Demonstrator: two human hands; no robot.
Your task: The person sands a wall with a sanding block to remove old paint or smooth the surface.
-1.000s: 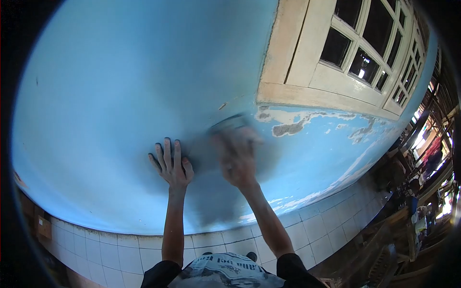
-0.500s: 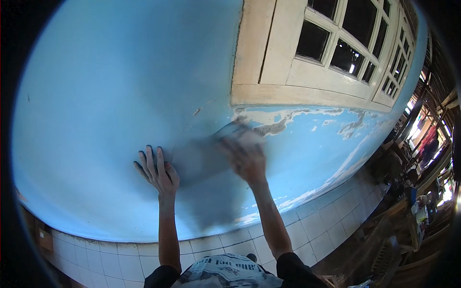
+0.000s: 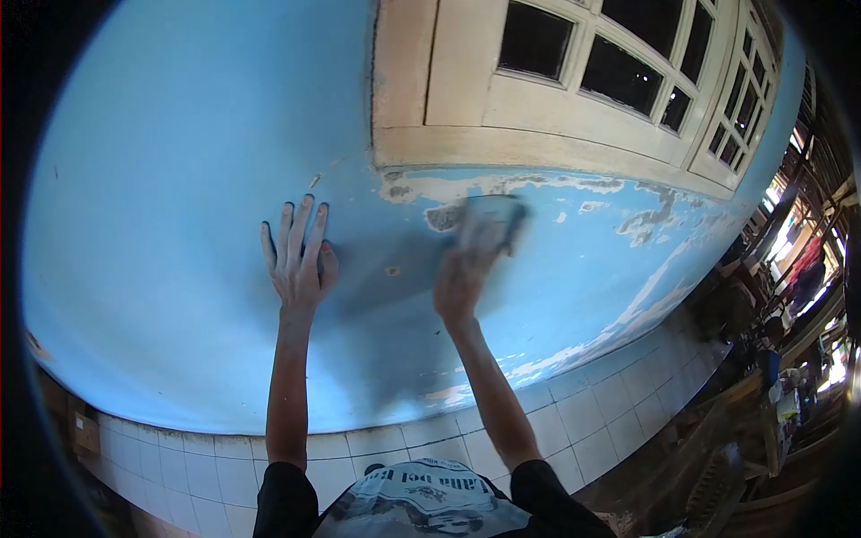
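My left hand [image 3: 299, 260] lies flat on the blue wall [image 3: 179, 224], its dusty fingers spread and pointing up, with nothing held. To its right, my right hand [image 3: 466, 269] is blurred by motion and grips a flat, greyish pad [image 3: 496, 224] against the wall. The pad is smeared too, so its exact kind cannot be made out. It is just right of a grey bare spot [image 3: 443, 218], below a strip of peeled, whitish paint [image 3: 421, 186] under the window frame.
A cream window frame [image 3: 538, 143] with dark panes fills the upper right. White tiles [image 3: 377, 439] line the wall's lower edge. At the far right are wooden beams and cluttered items [image 3: 789, 403]. A small box [image 3: 85, 433] is at the lower left.
My right hand and the pad have moved right along the wall. My left hand now rests higher on the wall. The view has shifted, with the window further left and up.
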